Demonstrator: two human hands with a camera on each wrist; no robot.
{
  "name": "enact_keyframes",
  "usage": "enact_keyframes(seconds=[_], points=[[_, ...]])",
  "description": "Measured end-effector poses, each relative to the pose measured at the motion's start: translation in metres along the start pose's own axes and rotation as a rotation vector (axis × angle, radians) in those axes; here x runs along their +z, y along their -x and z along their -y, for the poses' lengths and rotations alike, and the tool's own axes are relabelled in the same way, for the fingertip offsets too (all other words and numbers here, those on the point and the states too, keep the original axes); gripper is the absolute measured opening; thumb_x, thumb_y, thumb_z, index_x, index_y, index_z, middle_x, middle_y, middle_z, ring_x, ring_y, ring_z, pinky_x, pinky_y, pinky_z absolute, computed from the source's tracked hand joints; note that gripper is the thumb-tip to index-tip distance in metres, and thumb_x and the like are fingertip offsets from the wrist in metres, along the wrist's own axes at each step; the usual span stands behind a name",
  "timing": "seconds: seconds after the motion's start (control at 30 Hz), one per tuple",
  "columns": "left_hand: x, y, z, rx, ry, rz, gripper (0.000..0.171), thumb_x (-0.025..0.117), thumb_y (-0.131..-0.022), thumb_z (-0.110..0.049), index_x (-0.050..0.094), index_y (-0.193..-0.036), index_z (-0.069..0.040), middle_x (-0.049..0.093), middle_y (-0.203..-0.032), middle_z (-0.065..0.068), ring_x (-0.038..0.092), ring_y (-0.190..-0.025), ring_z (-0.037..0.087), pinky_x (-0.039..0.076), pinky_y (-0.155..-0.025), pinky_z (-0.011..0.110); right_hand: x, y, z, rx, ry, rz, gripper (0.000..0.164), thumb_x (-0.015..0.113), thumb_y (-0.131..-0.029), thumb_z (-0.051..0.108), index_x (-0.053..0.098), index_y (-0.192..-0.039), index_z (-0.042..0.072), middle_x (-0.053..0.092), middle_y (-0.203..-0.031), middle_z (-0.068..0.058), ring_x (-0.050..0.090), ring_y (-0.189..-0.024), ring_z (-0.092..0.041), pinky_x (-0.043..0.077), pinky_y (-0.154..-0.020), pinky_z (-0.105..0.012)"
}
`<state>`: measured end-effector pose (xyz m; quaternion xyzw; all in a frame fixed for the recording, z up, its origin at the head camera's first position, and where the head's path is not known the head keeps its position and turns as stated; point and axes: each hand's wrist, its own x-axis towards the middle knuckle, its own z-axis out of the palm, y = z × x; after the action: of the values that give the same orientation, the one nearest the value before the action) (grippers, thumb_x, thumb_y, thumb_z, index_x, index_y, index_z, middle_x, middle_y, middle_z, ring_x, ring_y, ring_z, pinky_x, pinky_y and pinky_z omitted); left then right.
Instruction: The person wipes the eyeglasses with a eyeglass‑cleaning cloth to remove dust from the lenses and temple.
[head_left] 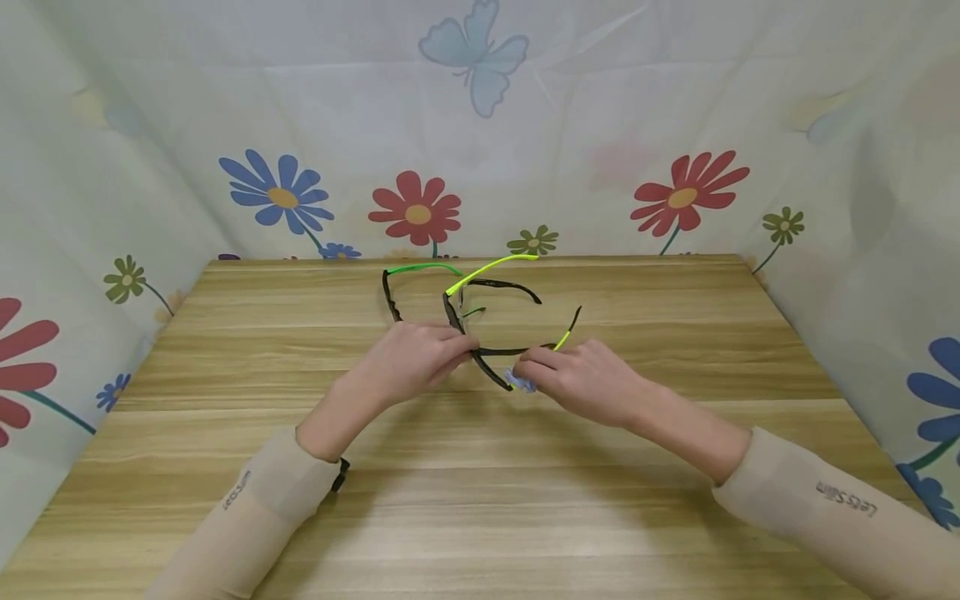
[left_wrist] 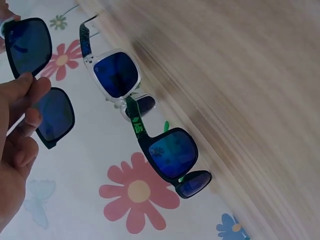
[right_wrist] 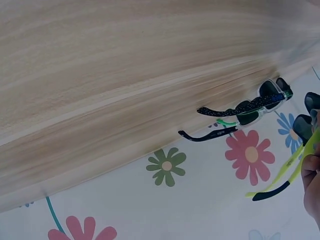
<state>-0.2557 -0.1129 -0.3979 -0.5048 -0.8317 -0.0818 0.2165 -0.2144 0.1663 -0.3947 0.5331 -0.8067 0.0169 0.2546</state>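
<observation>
My left hand pinches the middle of the front of a pair of black-framed sunglasses with yellow-green temples, held up over the table. Their dark blue lenses show in the left wrist view. In my right hand a small crumpled light-blue cloth is gripped against the near end of that frame. The right wrist view catches my right hand at its edge, beside a yellow-green temple with a black tip.
Behind the held pair, black sunglasses with green temples and clear-framed sunglasses with dark temples rest side by side on the wooden table. A flower-printed curtain surrounds the table's back and sides.
</observation>
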Motion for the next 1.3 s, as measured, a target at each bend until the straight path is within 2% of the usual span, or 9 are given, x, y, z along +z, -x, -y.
enact_keyframes(seconds=[0.23,0.33,0.43,0.57,0.73,0.83,1.03,1.17,1.3], points=[[-0.001,0.003,0.002,0.073,-0.026,-0.065,0.015,0.076,-0.095,-0.020,0.076,-0.107,-0.011,0.074,-0.090,-0.003,0.067,-0.081,0.012,0.056,-0.062,0.027,-0.004,0.000,0.003,-0.004,-0.062,-0.009,0.043,0.092,-0.076,0.007,0.073,-0.114,0.010,0.073,-0.102,-0.003,0.063,-0.057,-0.013,0.042,-0.044,-0.021],[-0.002,0.004,0.001,0.097,-0.022,-0.082,0.015,0.076,-0.094,-0.019,0.076,-0.106,-0.010,0.073,-0.088,-0.003,0.064,-0.080,0.011,0.056,-0.063,0.026,-0.004,0.000,0.002,-0.029,-0.106,-0.016,0.040,0.090,-0.081,0.014,0.073,-0.117,0.011,0.073,-0.104,-0.003,0.067,-0.064,-0.012,0.044,-0.046,-0.020],[-0.002,0.005,0.000,0.108,-0.019,-0.077,0.015,0.077,-0.093,-0.018,0.076,-0.106,-0.009,0.073,-0.087,-0.004,0.062,-0.080,0.011,0.056,-0.066,0.025,-0.002,0.001,0.001,-0.059,-0.157,-0.016,0.030,0.074,-0.097,0.031,0.073,-0.118,0.009,0.072,-0.107,-0.003,0.071,-0.075,-0.011,0.050,-0.051,-0.022],[-0.001,0.005,0.000,0.108,-0.027,-0.063,0.016,0.078,-0.092,-0.018,0.077,-0.106,-0.010,0.073,-0.087,-0.004,0.062,-0.082,0.011,0.056,-0.069,0.025,-0.002,0.003,-0.001,-0.083,-0.247,0.038,0.040,0.050,-0.109,0.036,0.071,-0.125,0.006,0.070,-0.113,-0.007,0.067,-0.069,-0.009,0.048,-0.051,-0.020],[0.000,0.006,-0.001,0.108,-0.023,-0.063,0.015,0.079,-0.091,-0.018,0.077,-0.104,-0.010,0.073,-0.086,-0.005,0.061,-0.082,0.011,0.056,-0.071,0.025,-0.005,0.003,-0.003,-0.082,-0.295,0.093,0.034,0.069,-0.095,0.013,0.071,-0.127,0.003,0.071,-0.116,-0.008,0.069,-0.070,-0.009,0.048,-0.052,-0.018],[-0.001,0.005,-0.003,0.111,-0.016,-0.062,0.014,0.079,-0.092,-0.019,0.077,-0.103,-0.010,0.074,-0.086,-0.005,0.063,-0.084,0.011,0.056,-0.075,0.025,-0.006,-0.001,-0.001,-0.054,-0.295,0.095,0.033,0.080,-0.090,0.014,0.074,-0.121,0.005,0.074,-0.112,-0.005,0.073,-0.080,-0.011,0.053,-0.057,-0.021],[-0.003,0.002,-0.006,0.104,-0.001,-0.047,0.015,0.079,-0.091,-0.019,0.077,-0.103,-0.009,0.074,-0.089,-0.004,0.065,-0.086,0.012,0.057,-0.079,0.025,-0.009,-0.008,0.004,0.012,-0.257,0.130,0.026,0.082,-0.090,0.021,0.076,-0.112,0.007,0.075,-0.101,0.000,0.069,-0.070,-0.007,0.049,-0.054,-0.018],[-0.002,0.002,-0.004,0.108,0.032,-0.044,0.014,0.079,-0.092,-0.016,0.076,-0.103,-0.008,0.073,-0.088,-0.002,0.062,-0.084,0.013,0.056,-0.077,0.025,-0.009,-0.008,0.005,0.020,-0.207,0.139,0.025,0.084,-0.088,0.019,0.075,-0.108,0.008,0.073,-0.097,0.000,0.065,-0.064,-0.007,0.042,-0.049,-0.015],[0.000,0.002,-0.002,0.116,0.096,-0.057,0.013,0.078,-0.092,-0.012,0.075,-0.103,-0.007,0.071,-0.087,-0.001,0.059,-0.081,0.013,0.054,-0.074,0.024,-0.010,-0.007,0.004,0.004,-0.168,0.117,0.026,0.086,-0.085,0.017,0.075,-0.107,0.008,0.072,-0.097,0.000,0.064,-0.062,-0.008,0.042,-0.048,-0.016]])
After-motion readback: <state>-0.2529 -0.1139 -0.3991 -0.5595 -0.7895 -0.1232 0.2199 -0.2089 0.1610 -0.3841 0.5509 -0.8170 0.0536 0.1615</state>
